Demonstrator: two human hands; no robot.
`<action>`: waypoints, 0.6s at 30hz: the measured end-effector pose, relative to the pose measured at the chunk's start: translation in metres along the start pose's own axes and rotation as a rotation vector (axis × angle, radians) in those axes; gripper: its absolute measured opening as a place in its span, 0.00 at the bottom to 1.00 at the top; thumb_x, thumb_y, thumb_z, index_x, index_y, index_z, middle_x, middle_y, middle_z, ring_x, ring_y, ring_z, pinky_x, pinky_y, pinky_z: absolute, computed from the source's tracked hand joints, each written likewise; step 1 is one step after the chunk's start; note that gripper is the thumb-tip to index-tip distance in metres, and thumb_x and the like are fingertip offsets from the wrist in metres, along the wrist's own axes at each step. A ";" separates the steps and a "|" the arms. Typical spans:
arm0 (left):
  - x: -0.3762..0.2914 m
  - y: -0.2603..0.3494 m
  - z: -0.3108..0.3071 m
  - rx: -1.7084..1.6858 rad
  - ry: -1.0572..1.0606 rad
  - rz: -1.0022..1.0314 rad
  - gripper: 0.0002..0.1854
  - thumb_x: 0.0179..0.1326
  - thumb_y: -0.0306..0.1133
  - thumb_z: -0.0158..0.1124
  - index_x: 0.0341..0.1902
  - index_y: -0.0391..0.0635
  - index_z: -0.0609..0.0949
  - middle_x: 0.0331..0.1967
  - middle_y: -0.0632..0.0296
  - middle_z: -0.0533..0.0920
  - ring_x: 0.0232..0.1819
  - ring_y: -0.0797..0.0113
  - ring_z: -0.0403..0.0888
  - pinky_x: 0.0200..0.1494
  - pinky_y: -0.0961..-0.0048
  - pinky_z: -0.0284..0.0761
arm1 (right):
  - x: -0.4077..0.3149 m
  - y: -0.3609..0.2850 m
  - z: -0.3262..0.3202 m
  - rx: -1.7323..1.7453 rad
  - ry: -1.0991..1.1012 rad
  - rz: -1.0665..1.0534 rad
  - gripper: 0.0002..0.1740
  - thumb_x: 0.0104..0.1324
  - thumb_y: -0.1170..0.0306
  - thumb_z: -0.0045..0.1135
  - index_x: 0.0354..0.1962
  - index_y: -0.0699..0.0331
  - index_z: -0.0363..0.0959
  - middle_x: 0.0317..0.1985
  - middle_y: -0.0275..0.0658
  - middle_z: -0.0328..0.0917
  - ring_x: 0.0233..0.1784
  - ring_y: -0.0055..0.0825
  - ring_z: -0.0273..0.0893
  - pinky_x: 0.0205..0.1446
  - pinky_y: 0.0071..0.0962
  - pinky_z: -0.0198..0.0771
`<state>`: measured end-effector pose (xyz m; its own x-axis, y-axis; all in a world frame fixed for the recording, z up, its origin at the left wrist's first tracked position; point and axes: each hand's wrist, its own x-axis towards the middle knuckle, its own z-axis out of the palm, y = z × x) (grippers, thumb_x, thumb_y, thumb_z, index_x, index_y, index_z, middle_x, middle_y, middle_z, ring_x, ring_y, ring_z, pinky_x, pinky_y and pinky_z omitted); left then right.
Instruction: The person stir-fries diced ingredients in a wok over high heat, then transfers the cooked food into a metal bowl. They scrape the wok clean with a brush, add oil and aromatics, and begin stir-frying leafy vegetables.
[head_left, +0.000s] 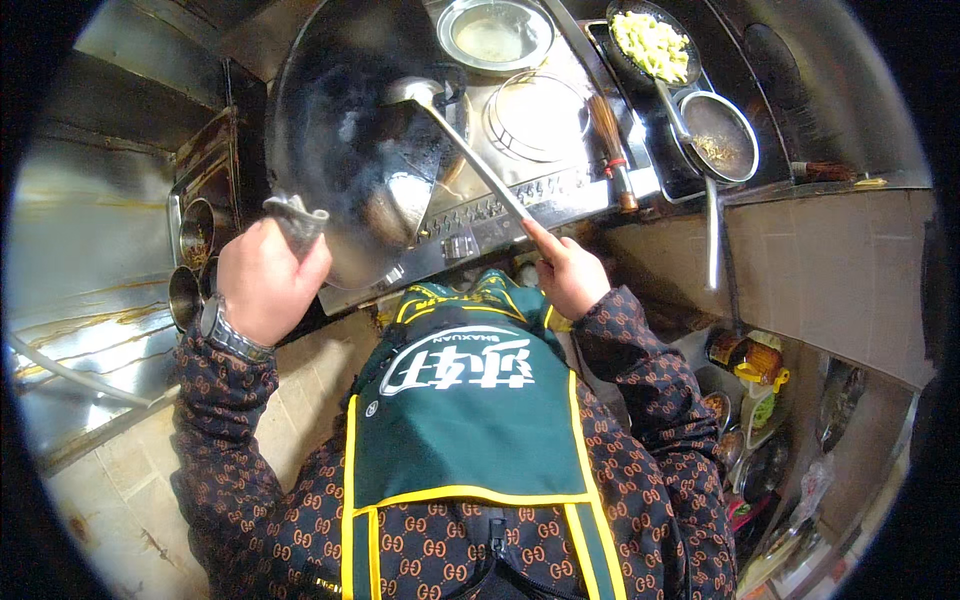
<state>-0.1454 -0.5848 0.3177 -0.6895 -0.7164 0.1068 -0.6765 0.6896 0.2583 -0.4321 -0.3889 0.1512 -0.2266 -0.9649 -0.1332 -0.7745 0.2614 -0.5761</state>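
A large dark wok (341, 142) is tilted over the stove at the upper left, its inside hazy with steam or smoke. My left hand (270, 277), with a metal watch on the wrist, grips a folded grey cloth (298, 217) at the wok's near side. Whether the cloth wraps the wok's rim or a handle is hidden by the fist. In my right hand (570, 274) is the long handle of a metal ladle (476, 161), the forefinger laid along it. The ladle's bowl (414, 90) hangs over the wok's right side; its contents cannot be made out.
Right of the wok are a metal basin of liquid (495, 37), a round wire rack (540, 116) and a bamboo wok brush (615, 150). A strainer of chopped pale green vegetables (652, 49) rests beyond a mesh strainer with brown bits (716, 142). Metal containers (196, 232) stand left.
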 end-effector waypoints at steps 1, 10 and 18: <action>0.003 0.003 0.000 0.027 -0.008 0.025 0.12 0.58 0.40 0.65 0.33 0.42 0.80 0.26 0.48 0.81 0.29 0.44 0.81 0.32 0.54 0.77 | -0.003 0.005 0.002 -0.012 -0.007 0.044 0.38 0.63 0.75 0.54 0.70 0.44 0.59 0.32 0.49 0.74 0.34 0.49 0.77 0.39 0.43 0.76; 0.027 -0.015 -0.006 0.034 -0.027 0.008 0.14 0.61 0.42 0.62 0.35 0.42 0.81 0.28 0.47 0.83 0.32 0.44 0.82 0.35 0.55 0.78 | 0.002 0.002 0.020 0.117 0.061 0.005 0.38 0.62 0.76 0.54 0.69 0.48 0.60 0.32 0.50 0.74 0.37 0.51 0.78 0.42 0.44 0.74; 0.036 -0.172 0.017 -0.242 -0.043 -0.417 0.19 0.64 0.44 0.57 0.34 0.37 0.82 0.25 0.52 0.83 0.30 0.61 0.82 0.38 0.63 0.75 | 0.051 -0.027 0.025 -0.113 -0.198 -0.097 0.38 0.66 0.74 0.49 0.71 0.37 0.56 0.40 0.53 0.76 0.39 0.50 0.81 0.45 0.43 0.78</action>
<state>-0.0582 -0.7280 0.2606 -0.3853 -0.9182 -0.0918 -0.8218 0.2962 0.4867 -0.4080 -0.4458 0.1401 -0.0365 -0.9692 -0.2435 -0.8507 0.1579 -0.5013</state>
